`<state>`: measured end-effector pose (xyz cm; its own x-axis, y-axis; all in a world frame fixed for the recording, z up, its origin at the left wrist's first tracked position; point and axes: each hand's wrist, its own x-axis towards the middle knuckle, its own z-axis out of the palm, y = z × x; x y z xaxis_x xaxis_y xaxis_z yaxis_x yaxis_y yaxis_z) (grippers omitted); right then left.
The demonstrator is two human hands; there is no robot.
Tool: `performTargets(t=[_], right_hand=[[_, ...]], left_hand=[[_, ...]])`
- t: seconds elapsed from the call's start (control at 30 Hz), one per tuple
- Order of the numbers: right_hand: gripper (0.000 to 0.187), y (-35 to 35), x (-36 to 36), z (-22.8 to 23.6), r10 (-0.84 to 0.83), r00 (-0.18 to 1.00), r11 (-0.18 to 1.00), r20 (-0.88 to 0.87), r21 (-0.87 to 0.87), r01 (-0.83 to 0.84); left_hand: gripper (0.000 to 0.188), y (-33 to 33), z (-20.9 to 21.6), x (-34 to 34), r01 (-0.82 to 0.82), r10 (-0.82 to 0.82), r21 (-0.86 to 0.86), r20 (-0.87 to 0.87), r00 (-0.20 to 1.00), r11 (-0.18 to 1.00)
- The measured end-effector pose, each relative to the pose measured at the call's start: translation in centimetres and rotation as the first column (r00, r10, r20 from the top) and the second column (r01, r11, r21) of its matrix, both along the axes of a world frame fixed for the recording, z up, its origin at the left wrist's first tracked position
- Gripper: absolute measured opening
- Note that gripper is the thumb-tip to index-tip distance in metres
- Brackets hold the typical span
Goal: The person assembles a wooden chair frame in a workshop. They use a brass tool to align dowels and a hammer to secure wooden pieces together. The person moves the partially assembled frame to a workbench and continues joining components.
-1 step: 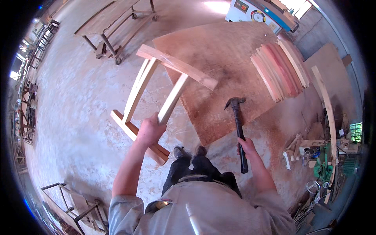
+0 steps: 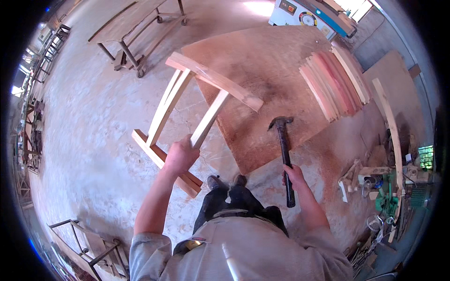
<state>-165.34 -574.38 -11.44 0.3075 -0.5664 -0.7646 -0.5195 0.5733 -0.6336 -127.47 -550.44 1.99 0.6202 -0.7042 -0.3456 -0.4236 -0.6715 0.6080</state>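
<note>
My left hand (image 2: 183,155) is closed round one crossbar of a pale wooden frame (image 2: 169,105), which looks like part of a chair or stool. The frame is held up and tilted, with two long rails joined by crossbars. Its reddish far rail (image 2: 215,80) reaches over the brown board. In my right hand (image 2: 294,176) is a dark claw hammer (image 2: 284,145), gripped around its handle. The hammer's head points away from me, over the board's near right edge, apart from the frame.
A large brown board (image 2: 253,145) lies on the floor ahead, with a row of curved wooden pieces (image 2: 333,84) at its right. A wheeled table (image 2: 126,23) stands far left and a blue-and-white machine (image 2: 304,16) far right. Green machinery (image 2: 387,204) and wood scraps sit to the right.
The far end of the wooden frame has shifted very slightly to the right. Both hands keep their hold, and the hammer has hardly moved.
</note>
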Motion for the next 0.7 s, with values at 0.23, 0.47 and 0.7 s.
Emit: performTargets(t=[0.23, 0.47, 0.7], right_hand=[[0.025, 1.5, 0.8, -0.3, -0.069, 0.997, 0.997, 0.045, -0.038, 0.07], [0.025, 1.6, -0.1, -1.2, -0.056, 0.998, 0.979, 0.037, -0.193, 0.062], [0.024, 0.0, -2.7, 1.5, -0.162, 0.987, 0.945, -0.011, -0.288, 0.152]], left_hand=[[0.032, -2.3, -0.8, -1.0, 0.196, -0.211, 0.155, 0.09, 0.973, 0.968], [0.027, -4.4, -3.2, -1.3, 0.391, -0.425, 0.202, 0.166, 0.89, 0.898], [0.032, -8.9, -7.6, -2.4, 0.572, -0.608, 0.246, 0.106, 0.787, 0.783]])
